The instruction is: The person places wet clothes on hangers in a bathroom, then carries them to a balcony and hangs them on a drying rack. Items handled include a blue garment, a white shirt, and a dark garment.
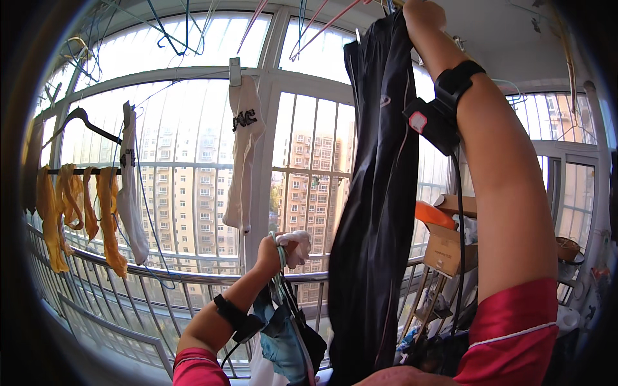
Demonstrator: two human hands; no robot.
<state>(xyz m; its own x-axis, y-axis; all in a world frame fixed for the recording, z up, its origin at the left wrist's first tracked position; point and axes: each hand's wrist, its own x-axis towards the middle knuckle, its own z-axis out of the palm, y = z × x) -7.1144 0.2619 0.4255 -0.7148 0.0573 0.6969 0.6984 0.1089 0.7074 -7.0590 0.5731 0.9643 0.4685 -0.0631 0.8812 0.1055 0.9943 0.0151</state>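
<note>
Raised to the top edge of the view, my right hand is closed at the waistband of long black trousers. Its fingertips are hidden. The trousers hang down past the railing, and part of a hanger shows at their top. Lower and near the middle, my left hand grips pale green hangers and a bunched white cloth. Below that hand hang a teal garment and a dark garment. Both forearms carry black strapped devices with cables.
A white sock hangs from a clip ahead. At left are another white sock and orange-yellow cloth strips on a black hanger. Several empty hangers dangle overhead. A metal railing runs along the barred windows. A cardboard box stands at right.
</note>
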